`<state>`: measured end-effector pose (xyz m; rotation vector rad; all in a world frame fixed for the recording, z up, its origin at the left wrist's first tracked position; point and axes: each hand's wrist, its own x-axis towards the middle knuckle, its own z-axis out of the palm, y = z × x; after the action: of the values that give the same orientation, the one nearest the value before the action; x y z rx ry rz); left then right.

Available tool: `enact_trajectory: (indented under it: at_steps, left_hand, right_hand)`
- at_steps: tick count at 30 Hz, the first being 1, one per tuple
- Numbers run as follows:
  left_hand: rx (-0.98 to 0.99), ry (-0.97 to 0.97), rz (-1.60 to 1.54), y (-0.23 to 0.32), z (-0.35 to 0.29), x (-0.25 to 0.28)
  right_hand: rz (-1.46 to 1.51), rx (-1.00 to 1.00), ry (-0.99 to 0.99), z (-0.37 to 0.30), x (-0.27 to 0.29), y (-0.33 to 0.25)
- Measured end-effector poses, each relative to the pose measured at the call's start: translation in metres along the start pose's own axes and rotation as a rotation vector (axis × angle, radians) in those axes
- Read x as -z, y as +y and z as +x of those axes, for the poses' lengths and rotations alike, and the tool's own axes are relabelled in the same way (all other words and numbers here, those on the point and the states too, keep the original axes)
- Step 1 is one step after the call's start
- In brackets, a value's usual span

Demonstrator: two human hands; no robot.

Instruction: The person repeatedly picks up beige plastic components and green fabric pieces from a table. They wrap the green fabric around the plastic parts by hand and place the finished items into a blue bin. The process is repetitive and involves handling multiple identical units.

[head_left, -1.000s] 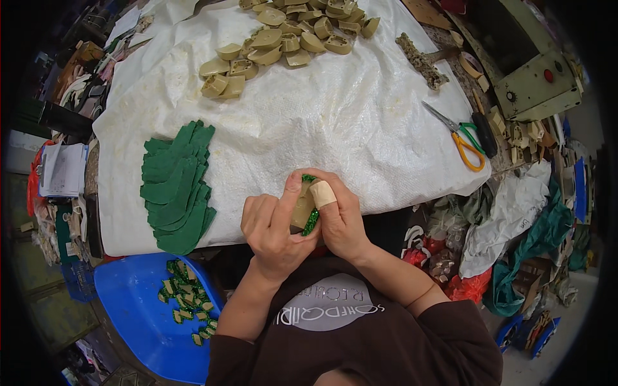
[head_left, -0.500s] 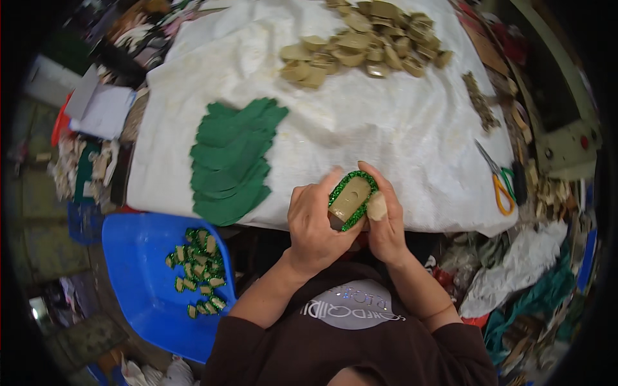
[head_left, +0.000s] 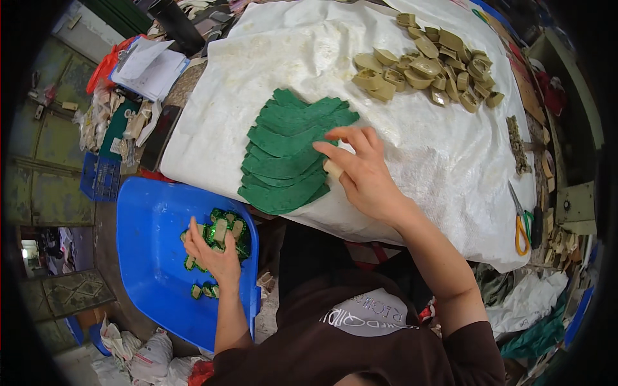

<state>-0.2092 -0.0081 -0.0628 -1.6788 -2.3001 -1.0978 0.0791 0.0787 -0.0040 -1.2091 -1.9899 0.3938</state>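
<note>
Surface [head_left: 412, 148]: worktable under a white woven sheet, coarse and wrinkled, draped over the near edge.
Blue tub [head_left: 145, 257]: smooth rigid plastic, rectangular with rounded corners, standing below the surface's near-left corner.
Green pieces [head_left: 283, 154]: flat, matte, felt-like curved cut-outs, fanned in an overlapping stack near the near-left edge of the surface; many remain uncovered.
Tan parts [head_left: 428, 67]: hard, wedge-like moulded blocks, heaped loose toward the far-right side; judged the larger share of the work outstanding.
Finished items [head_left: 222, 235]: small tan blocks wrapped in glossy green, lying in the tub's right half; only a modest cluster, so progress is judged early.
Right hand [head_left: 364, 174]: fingers spread on the green stack, pinching one piece's edge; a pale strip wraps the thumb.
Left hand [head_left: 215, 254]: lowered into the tub, fingers loosened over the finished items, gripping nothing visible.
Scissors [head_left: 520, 219]: orange handles, metal blades, at the near-right edge.
</note>
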Motion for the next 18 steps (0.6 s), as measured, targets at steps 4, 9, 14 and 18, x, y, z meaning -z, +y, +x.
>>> enact_trajectory:
  at_steps: [4,9,14,18]
  left_hand:
    - [-0.117,-0.134,-0.289,0.041,0.029,0.005]
    - [-0.529,-0.379,-0.418,0.107,0.074,-0.003]
    - [-0.668,-0.664,-0.045,0.125,0.084,-0.024]
    - [-0.595,-0.829,-0.192,0.113,0.085,-0.023]
  right_hand:
    - [-0.222,0.036,0.009,0.024,-0.016,-0.005]
    - [-0.404,0.151,-0.016,0.024,-0.031,-0.002]
    - [-0.342,0.223,0.025,0.020,-0.025,-0.003]
    - [0.023,-0.060,0.143,0.000,0.025,0.010]
